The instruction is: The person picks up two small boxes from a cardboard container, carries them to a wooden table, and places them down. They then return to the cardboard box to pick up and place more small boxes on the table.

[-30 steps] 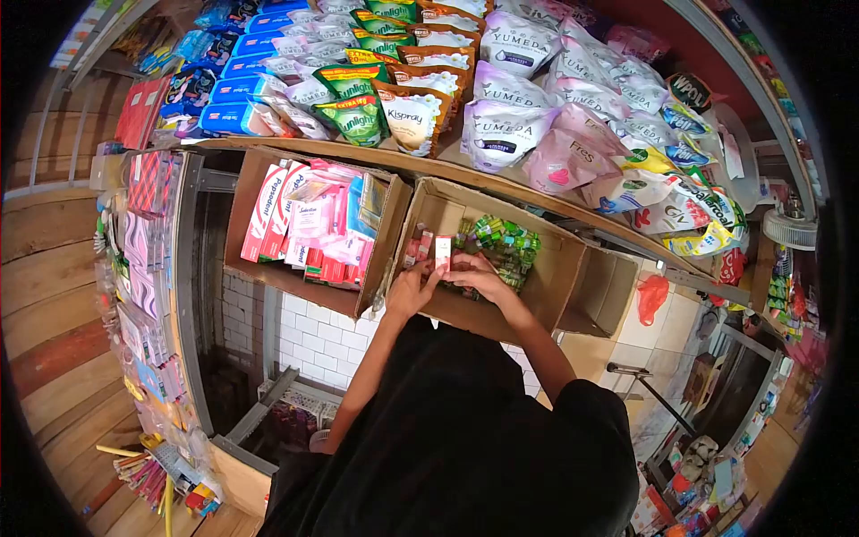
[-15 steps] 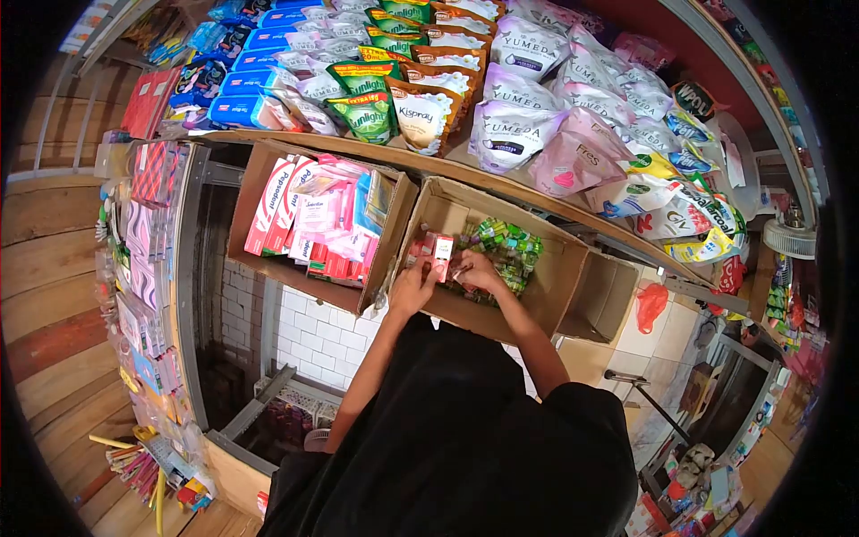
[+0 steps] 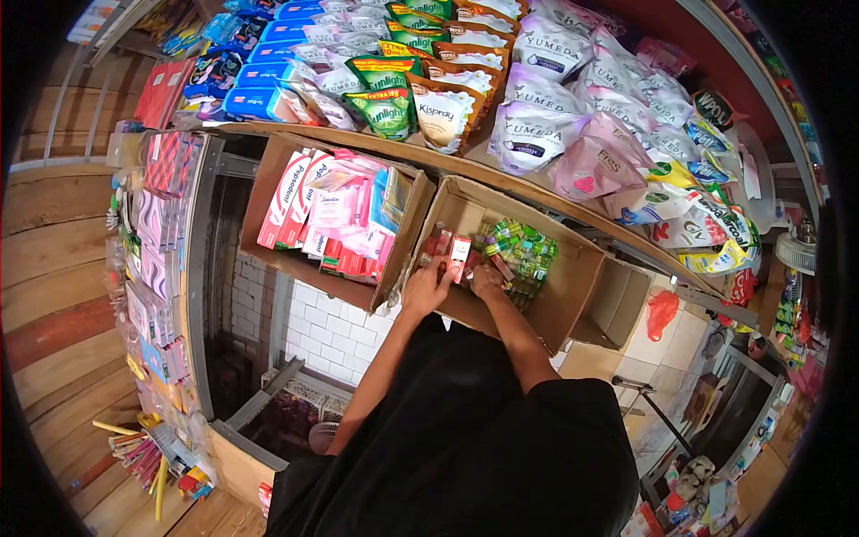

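Note:
My left hand (image 3: 428, 286) is closed on a small red-and-white box (image 3: 459, 259) over the left part of an open cardboard box (image 3: 573, 268). Just right of it, my right hand (image 3: 486, 280) reaches down into the same cardboard box, its fingers bent among small reddish packs; what they hold, if anything, is too small to tell. Green packs (image 3: 528, 251) lie beside my right hand. More red-and-white packs (image 3: 441, 242) rest behind my left hand.
A cardboard box (image 3: 407, 237) of Pepsodent cartons (image 3: 288, 192) and pink packs (image 3: 344, 206) stands left. Behind, a shelf edge (image 3: 358, 148) bears Yumeda pouches (image 3: 528, 134), Sunlight and Kispray pouches. An empty-looking carton (image 3: 617, 300) adjoins on the right.
The whole view has shifted, with shelf and boxes now farther right in the frame. My right hand has moved lower and closer to the green packs' left edge.

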{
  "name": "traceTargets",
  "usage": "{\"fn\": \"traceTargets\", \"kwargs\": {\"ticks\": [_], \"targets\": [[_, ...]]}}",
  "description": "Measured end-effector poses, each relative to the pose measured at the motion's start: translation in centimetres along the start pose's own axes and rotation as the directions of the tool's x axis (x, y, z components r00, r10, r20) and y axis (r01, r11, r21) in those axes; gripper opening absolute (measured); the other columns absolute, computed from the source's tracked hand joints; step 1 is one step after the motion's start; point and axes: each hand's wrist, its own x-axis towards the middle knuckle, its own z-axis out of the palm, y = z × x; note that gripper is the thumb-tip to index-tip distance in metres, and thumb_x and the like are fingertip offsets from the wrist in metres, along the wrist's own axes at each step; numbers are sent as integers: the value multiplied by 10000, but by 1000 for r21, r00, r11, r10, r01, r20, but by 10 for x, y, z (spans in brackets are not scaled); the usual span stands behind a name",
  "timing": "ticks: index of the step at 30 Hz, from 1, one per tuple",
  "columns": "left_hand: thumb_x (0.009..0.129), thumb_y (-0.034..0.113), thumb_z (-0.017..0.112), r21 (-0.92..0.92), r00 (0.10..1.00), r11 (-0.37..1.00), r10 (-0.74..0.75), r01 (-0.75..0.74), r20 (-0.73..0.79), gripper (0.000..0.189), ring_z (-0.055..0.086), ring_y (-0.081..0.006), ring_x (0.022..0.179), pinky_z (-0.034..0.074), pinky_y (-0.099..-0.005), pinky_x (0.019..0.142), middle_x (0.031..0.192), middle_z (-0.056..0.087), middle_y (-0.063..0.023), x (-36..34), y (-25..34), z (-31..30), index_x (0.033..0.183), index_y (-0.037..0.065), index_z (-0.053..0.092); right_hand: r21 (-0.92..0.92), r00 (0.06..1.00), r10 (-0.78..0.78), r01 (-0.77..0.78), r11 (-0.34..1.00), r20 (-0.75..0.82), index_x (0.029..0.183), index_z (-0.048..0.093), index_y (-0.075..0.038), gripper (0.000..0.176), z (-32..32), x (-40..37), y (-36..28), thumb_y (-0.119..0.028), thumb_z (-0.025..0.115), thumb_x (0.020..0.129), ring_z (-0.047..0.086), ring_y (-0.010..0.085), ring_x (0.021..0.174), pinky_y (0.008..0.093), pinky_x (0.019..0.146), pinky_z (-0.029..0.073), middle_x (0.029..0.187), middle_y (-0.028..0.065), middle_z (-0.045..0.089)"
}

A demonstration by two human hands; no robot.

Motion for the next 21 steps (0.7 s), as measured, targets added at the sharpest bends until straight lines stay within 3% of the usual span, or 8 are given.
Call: {"fn": "traceTargets", "kwargs": {"ticks": [5, 8, 11, 13, 15, 17, 18, 21], "targets": [[970, 457, 539, 16, 1000, 1000, 2, -2, 2, 428, 653, -459, 823, 503, -542, 738, 861, 695, -241, 0, 2, -1, 1169, 82, 594, -5, 998, -36, 36, 999, -50, 1317, 572, -68, 527, 5, 3, 10, -367, 638, 889, 629, 327, 1141, 425, 878, 557, 1360, 163, 547], [969, 455, 541, 34, 1000, 999, -13, 12, 19, 424, 653, -459, 826, 504, -543, 742, 863, 696, -238, 0, 4, -3, 1172, 87, 593, 44, 999, -52, 52, 998, -7, 1324, 568, -81, 595, 2, 4, 15, -435, 667, 856, 630, 327, 1132, 455, 891, 550, 1384, 169, 519], [969, 453, 543, 33, 999, 999, -17, 16, 30, 422, 655, -456, 825, 506, -542, 747, 866, 699, -233, 1, 1, -2, 1181, 91, 588, 76, 894, 19, 18, 997, -449, 1230, 633, -73, 598, 2, -20, 16, -473, 722, 794, 638, 319, 1103, 466, 879, 546, 1316, 172, 576], [969, 450, 542, 36, 999, 999, -9, 7, 37, 422, 657, -452, 824, 508, -539, 749, 868, 702, -227, 1, 0, -2, 1187, 90, 583, 323, 918, 44, 94, 942, -394, 1118, 667, -51, 527, -10, -26, 26, -439, 750, 771, 659, 314, 1037, 440, 842, 544, 1203, 177, 636], [969, 446, 544, 34, 999, 999, -22, 20, 46, 423, 664, -443, 822, 512, -533, 750, 871, 707, -219, -1, 8, -7, 1192, 88, 580, 571, 932, 41, 185, 800, -359, 1042, 670, -22, 453, -13, -26, 37, -368, 767, 765, 672, 280, 953, 405, 800, 540, 1078, 158, 680], [967, 442, 549, -13, 999, 1000, -11, 12, 49, 426, 673, -428, 822, 518, -524, 751, 879, 712, -211, -2, 9, -8, 1197, 85, 577, 780, 935, 17, 286, 556, -354, 1002, 643, 11, 375, 2, -15, 49, -258, 774, 776, 678, 217, 851, 361, 754, 534, 939, 113, 707], [965, 439, 554, -59, 999, 998, 6, -3, 47, 428, 680, -419, 823, 521, -518, 752, 886, 715, -207, -1, 2, -4, 1200, 82, 576, 802, 919, 24, 331, 498, -394, 1010, 630, -9, 298, -1, -20, 50, -192, 750, 806, 640, 159, 766, 310, 697, 516, 891, 88, 690], [951, 438, 585, -117, 998, 993, 23, -16, 59, 448, 706, -367, 844, 533, -495, 765, 940, 717, -207, 2, -7, 1, 1216, 78, 569, 942, 957, -39, 289, 169, -287, 982, 645, -35, 274, -17, -35, 61, -227, 745, 814, 636, 158, 783, 314, 698, 514, 877, 77, 687]]}}
